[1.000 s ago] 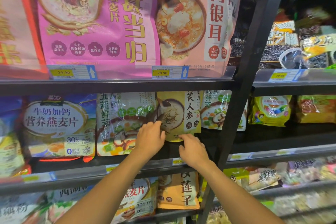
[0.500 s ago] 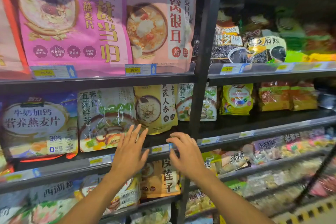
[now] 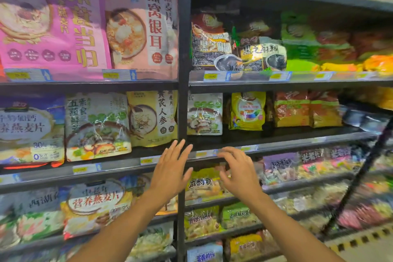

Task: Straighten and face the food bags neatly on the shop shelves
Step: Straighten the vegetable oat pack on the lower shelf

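Bare forearms lead to the left hand (image 3: 170, 174), at the black shelf post (image 3: 182, 27), and the right hand (image 3: 240, 176) beside it.

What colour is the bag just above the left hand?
The bag is pale yellow, best seen in the head view.

we reach both bare forearms up and forward from below. our left hand (image 3: 171, 171) is flat, palm facing away, fingers straight, slightly spread and pointing up. our right hand (image 3: 239, 173) is just beside it, apart from it, fingers loosely bent forward, thumb out, empty.
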`<state>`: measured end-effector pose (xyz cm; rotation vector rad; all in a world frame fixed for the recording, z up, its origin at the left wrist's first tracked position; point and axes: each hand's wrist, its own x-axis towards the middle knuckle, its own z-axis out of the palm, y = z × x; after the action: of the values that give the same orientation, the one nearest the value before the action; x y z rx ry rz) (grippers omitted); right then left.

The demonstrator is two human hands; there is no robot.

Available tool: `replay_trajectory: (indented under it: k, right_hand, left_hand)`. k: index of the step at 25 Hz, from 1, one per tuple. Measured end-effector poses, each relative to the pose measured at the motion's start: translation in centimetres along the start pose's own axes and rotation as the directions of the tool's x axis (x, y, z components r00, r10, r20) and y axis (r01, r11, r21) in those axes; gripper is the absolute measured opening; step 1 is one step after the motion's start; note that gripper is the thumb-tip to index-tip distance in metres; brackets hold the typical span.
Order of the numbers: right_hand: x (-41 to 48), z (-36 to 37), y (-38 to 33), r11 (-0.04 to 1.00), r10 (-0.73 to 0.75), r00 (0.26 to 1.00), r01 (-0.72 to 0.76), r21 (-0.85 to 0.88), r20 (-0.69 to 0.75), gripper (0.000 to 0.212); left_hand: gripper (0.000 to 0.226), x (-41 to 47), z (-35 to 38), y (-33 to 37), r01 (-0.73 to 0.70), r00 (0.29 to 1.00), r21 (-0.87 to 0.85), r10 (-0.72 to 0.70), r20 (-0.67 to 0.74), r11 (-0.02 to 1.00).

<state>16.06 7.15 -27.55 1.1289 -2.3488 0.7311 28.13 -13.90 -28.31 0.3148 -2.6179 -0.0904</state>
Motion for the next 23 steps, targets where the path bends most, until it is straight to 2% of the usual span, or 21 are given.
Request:
replay_trajectory:
  k: [9, 18, 21, 23]
  right_hand:
    - [0.7, -4.0, 7.1, 1.0, 0.019, 0.999, -0.019, 0.002, -0.028, 0.043]
    - [8.2, -0.1, 10.8, 0.995, 0.072, 0.997, -0.072, 0.069, 0.0, 0.049]
    - [10.9, 1.6, 11.9, 0.986, 0.102, 0.995, -0.104, 0.131, 0.017, 0.049]
    - [12.9, 2.9, 12.4, 0.973, 0.122, 0.992, -0.127, 0.193, 0.035, 0.05]
  left_hand:
    - [0.072, 4.7, 1.2, 7.8, 0.078, 0.997, -0.17, -0.081, -0.014, 0.982]
    - [0.079, 13.2, 4.9, 6.5, 0.129, 0.991, -0.184, -0.134, -0.015, 0.974]
    - [0.073, 15.6, 5.8, 5.5, 0.175, 0.984, -0.159, -0.179, -0.011, 0.972]
    - [0.061, 17.1, 6.2, 4.9, 0.219, 0.975, -0.135, -0.222, -0.008, 0.966]
